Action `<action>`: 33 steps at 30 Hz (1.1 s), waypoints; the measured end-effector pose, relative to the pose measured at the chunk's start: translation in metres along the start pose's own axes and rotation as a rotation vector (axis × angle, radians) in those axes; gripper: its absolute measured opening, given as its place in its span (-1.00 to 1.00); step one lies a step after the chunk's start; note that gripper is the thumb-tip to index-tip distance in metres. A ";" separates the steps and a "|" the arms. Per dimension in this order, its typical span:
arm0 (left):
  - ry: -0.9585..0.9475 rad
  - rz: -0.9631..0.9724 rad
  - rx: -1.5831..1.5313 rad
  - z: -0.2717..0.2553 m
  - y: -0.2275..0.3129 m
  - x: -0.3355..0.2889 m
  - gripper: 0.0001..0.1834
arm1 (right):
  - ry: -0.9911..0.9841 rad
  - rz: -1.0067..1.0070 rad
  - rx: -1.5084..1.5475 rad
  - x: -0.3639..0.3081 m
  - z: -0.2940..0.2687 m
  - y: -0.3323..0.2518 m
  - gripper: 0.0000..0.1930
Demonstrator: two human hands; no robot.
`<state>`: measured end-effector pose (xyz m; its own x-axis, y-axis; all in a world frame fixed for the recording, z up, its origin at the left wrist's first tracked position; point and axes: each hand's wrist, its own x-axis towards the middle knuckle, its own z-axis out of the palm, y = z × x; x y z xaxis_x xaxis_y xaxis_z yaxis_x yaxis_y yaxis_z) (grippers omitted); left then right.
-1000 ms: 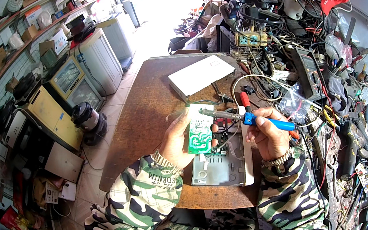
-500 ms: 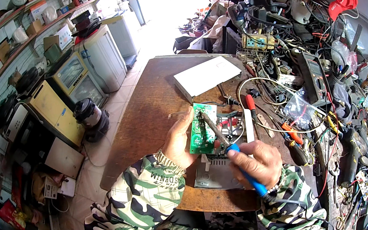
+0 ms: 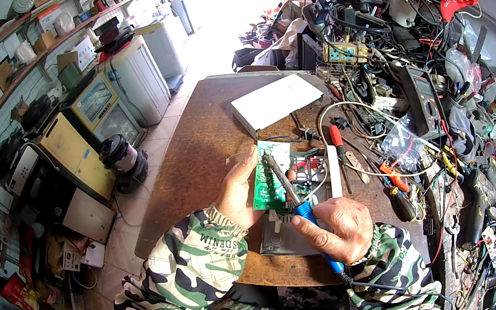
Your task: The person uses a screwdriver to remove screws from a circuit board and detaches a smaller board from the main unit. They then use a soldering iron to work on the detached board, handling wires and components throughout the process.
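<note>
The left hand [image 3: 237, 189] pinches the green board [image 3: 264, 186] by its left edge, above the bench [image 3: 194, 144]. The right hand [image 3: 336, 228] grips the soldering iron [image 3: 293, 196]; its long tip points up-left onto the board.

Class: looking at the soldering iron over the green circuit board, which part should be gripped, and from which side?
Grip the soldering iron by its blue handle, from the near end, as the right hand does. The bare metal shaft slants forward onto the green circuit board, so fingers probably belong behind it.
</note>
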<state>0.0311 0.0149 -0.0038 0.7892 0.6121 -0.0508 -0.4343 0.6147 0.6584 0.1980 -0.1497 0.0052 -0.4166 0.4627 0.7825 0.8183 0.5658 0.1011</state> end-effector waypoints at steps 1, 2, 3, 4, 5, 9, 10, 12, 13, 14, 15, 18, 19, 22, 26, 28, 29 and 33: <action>0.004 0.007 0.003 0.001 0.001 -0.001 -0.44 | -0.003 -0.003 0.003 0.001 0.000 0.000 -0.40; 0.008 0.013 0.007 0.001 0.002 -0.002 -0.44 | 0.006 -0.005 0.008 0.001 0.001 0.000 -0.40; 0.007 0.009 0.008 0.001 0.001 -0.001 -0.44 | 0.012 -0.006 0.009 0.000 0.001 0.001 -0.40; 0.006 0.004 0.009 0.000 0.001 -0.001 -0.45 | 0.018 -0.006 0.010 0.000 0.002 0.001 -0.40; 0.005 0.000 0.010 -0.001 0.001 0.000 -0.45 | 0.018 -0.007 0.005 0.000 0.002 0.001 -0.40; 0.000 -0.002 0.003 -0.001 0.000 0.001 -0.46 | 0.028 -0.007 0.001 -0.001 0.002 0.002 -0.41; -0.002 -0.004 -0.002 0.000 -0.001 0.001 -0.47 | 0.031 -0.004 0.002 -0.002 0.002 0.002 -0.41; -0.001 -0.007 -0.011 0.001 -0.001 0.001 -0.47 | 0.039 0.001 0.008 -0.003 0.003 0.002 -0.41; 0.002 -0.007 -0.013 0.001 -0.001 0.001 -0.47 | 0.043 0.004 0.012 -0.003 0.004 0.002 -0.41; 0.004 -0.007 -0.016 0.001 -0.001 0.001 -0.48 | 0.050 0.003 0.006 -0.003 0.004 0.002 -0.41; -0.007 -0.012 -0.022 0.001 -0.001 0.001 -0.48 | 0.057 0.002 -0.001 -0.003 0.004 0.002 -0.41; -0.031 -0.026 -0.035 0.001 0.000 0.001 -0.46 | 0.060 0.007 -0.010 -0.003 0.004 0.001 -0.42; -0.032 -0.032 -0.036 0.000 0.000 0.002 -0.46 | 0.059 0.011 -0.011 -0.004 0.004 0.001 -0.42; -0.031 -0.040 -0.029 0.001 0.000 0.002 -0.44 | 0.057 0.006 0.000 -0.005 0.004 0.002 -0.43; -0.031 -0.039 -0.023 0.005 0.000 0.002 -0.43 | 0.057 0.004 -0.007 -0.004 0.002 0.002 -0.44; -0.033 -0.033 -0.019 0.004 0.000 0.002 -0.43 | 0.053 0.001 -0.006 -0.003 0.002 0.002 -0.44; -0.035 -0.030 -0.017 0.004 0.000 0.002 -0.44 | 0.054 0.001 -0.003 -0.004 0.002 0.003 -0.44; -0.052 -0.033 -0.010 0.003 0.000 0.003 -0.44 | 0.067 0.001 0.006 -0.003 0.002 0.003 -0.45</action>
<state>0.0346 0.0148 -0.0017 0.8245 0.5649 -0.0331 -0.4119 0.6393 0.6493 0.2013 -0.1482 0.0019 -0.3883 0.4166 0.8220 0.8163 0.5694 0.0970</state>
